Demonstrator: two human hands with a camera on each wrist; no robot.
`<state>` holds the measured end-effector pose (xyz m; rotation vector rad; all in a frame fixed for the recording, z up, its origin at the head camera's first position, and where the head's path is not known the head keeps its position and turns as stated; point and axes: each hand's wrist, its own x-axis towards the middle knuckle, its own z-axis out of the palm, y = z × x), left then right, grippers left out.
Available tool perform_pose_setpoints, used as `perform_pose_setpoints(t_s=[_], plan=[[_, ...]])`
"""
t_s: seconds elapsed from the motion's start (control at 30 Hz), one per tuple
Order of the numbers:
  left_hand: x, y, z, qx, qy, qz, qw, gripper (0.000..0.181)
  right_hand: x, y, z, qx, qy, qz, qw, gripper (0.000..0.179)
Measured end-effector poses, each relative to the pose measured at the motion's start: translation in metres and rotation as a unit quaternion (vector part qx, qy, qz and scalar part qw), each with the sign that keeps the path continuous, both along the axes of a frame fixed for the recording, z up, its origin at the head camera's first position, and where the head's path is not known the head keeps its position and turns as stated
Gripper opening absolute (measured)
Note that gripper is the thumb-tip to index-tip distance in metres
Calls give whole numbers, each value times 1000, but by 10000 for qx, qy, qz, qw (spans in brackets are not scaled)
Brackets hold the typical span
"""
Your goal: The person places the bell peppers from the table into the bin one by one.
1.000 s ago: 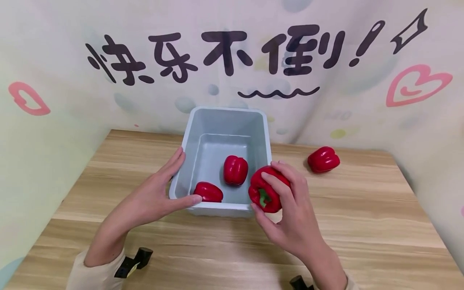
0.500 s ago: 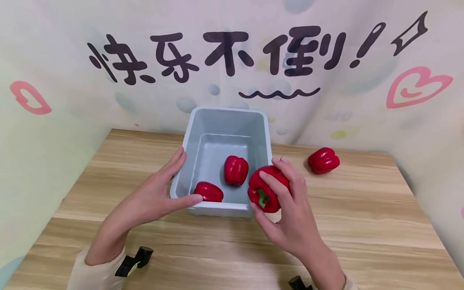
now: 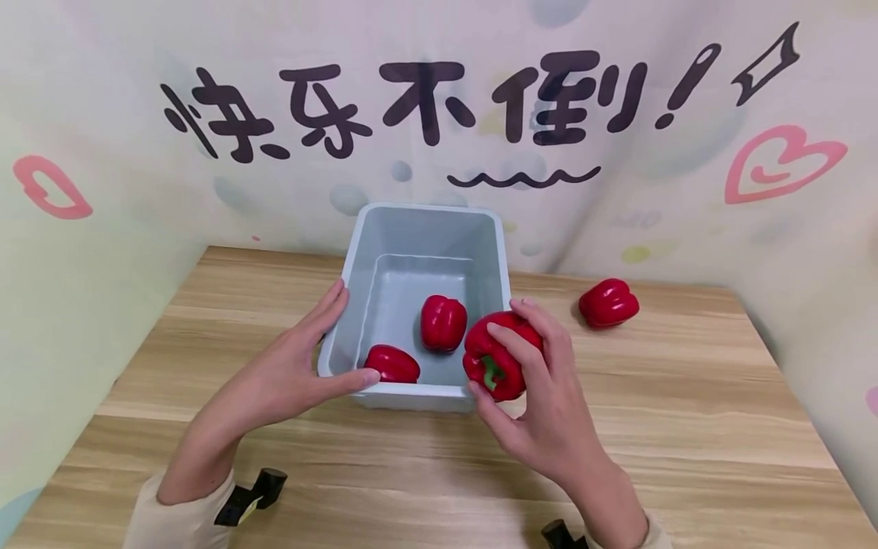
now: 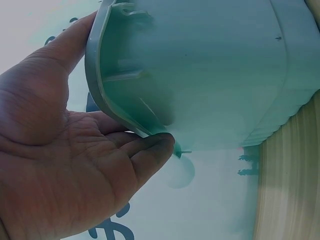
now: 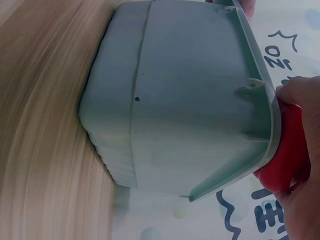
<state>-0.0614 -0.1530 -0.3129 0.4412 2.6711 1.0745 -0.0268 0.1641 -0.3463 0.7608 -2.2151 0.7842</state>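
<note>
A gray plastic bin (image 3: 425, 229) sits on the wood-grain tabletop (image 3: 686, 404), and the person reaching for it has a hand at each of its near corners. The left hand (image 3: 288, 374) is spread wide over the bin's near left corner and grips it, thumb over the near rim, fingers against the outside of the left wall. The right hand (image 3: 552, 408) is bent round a red bell pepper with a green stem (image 3: 507, 374), thumb below and fingers over the top, at the bin's near right corner. From here I can't tell whether that pepper touches the rim.

Two more red bell peppers lie inside the bin: an inner pepper (image 3: 443, 325) on the floor, right of its middle, and a near-wall pepper (image 3: 392, 364) toward the near left corner, partly hidden by the rim and the left thumb. They are apart from each other. A lone pepper (image 3: 609, 303) lies on its side, well to the right of the bin. Behind the bin hangs a pale cloth backdrop (image 3: 309, 183) printed with dark lettering and pink hearts.
</note>
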Motion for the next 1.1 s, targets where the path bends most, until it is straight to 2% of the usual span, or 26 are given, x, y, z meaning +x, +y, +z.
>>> perform_pose_setpoints(t_s=[0.73, 0.93, 1.1], plan=[[0, -1, 0, 4, -23, 6, 10000, 116, -2, 0, -4, -25, -71, 141, 9999, 89], [0, -1, 0, 42, 3, -25, 10000, 116, -1, 0, -5, -51, -276, 145, 9995, 70], [0, -1, 0, 83, 7, -37, 10000, 115, -1, 0, -4, -43, -374, 107, 9992, 71]])
